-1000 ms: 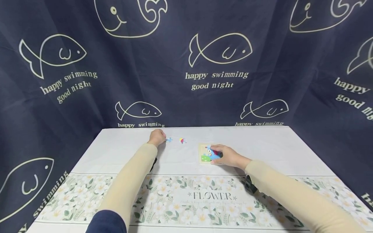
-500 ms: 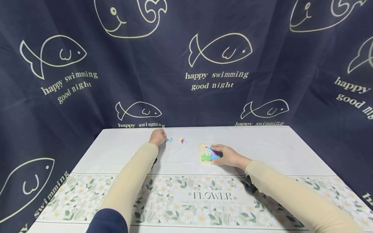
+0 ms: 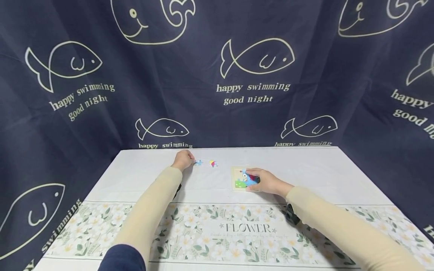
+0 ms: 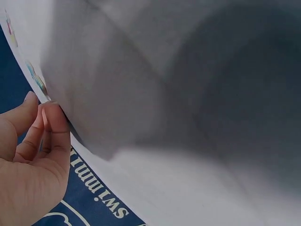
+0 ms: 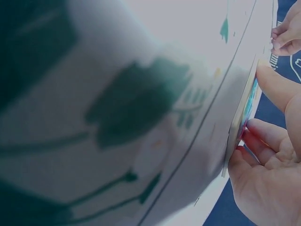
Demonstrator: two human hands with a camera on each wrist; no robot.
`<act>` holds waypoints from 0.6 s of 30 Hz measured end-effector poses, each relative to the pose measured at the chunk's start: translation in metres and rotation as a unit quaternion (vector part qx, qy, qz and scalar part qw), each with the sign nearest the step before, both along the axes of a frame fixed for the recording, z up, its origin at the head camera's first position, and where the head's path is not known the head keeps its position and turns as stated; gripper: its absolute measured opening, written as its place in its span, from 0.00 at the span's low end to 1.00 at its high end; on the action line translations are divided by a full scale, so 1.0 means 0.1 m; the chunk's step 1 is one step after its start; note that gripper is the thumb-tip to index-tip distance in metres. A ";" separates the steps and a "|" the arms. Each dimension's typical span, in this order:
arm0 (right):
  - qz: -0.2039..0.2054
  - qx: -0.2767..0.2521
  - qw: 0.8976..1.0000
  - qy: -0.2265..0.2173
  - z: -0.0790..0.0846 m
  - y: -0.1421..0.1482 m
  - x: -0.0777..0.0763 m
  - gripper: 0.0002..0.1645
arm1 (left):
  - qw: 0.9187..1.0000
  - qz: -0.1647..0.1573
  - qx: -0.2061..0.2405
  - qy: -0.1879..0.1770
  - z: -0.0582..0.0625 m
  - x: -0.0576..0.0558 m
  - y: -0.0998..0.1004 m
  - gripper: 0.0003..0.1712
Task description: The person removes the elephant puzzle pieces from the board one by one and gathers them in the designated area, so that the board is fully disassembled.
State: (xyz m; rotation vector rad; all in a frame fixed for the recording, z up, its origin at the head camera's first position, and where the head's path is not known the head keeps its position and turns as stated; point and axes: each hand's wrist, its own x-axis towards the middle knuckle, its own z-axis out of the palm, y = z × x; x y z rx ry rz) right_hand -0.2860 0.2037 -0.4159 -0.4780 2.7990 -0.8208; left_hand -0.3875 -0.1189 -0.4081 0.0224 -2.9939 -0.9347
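Note:
In the head view a square wooden puzzle board (image 3: 233, 177) lies right of centre, with a green patch and a blue cartoon figure on it. My right hand (image 3: 269, 182) grips it from the right, thumb at the near side and fingers at the far side, hiding its right part. The right wrist view shows the board (image 5: 239, 120) edge-on under the thumb and curled fingers. Farther back on the left, my left hand (image 3: 183, 160) pinches the end of a small blue puzzle piece (image 3: 199, 162) with thumb and fingertips, low over the white tabletop.
A small red, yellow and blue puzzle piece (image 3: 213, 163) lies between the blue piece and the board. A floral cloth band (image 3: 210, 233) crosses the table's front. A dark blue curtain (image 3: 203, 94) with fish drawings hangs right behind the table's back edge.
My left hand's fingers have shifted slightly, and the blue piece has moved a touch to the right. The right hand and the board stay in place.

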 end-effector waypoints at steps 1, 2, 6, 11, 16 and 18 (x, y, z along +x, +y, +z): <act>0.001 0.001 1.000 0.001 0.00 0.00 0.00 0.48 | 1.000 0.001 0.008 -0.002 0.00 0.01 0.00 0.05; 0.002 0.001 1.000 0.002 0.00 0.00 0.00 0.48 | 1.000 0.001 0.016 -0.004 0.00 0.02 0.00 0.05; 0.002 -0.001 1.000 0.004 0.00 0.01 -0.01 0.48 | 0.998 -0.014 0.064 -0.012 0.02 0.05 0.03 0.04; 0.006 -0.001 1.000 0.007 0.01 0.01 -0.01 0.48 | 0.994 -0.031 0.103 -0.016 0.07 0.09 0.08 0.05; 0.012 -0.002 1.000 0.003 0.00 0.00 0.00 0.48 | 0.990 -0.028 0.139 -0.019 0.09 0.14 0.18 0.07; 0.013 0.000 1.000 0.004 0.00 0.00 0.00 0.48 | 0.985 -0.035 0.169 -0.028 0.09 0.16 0.24 0.08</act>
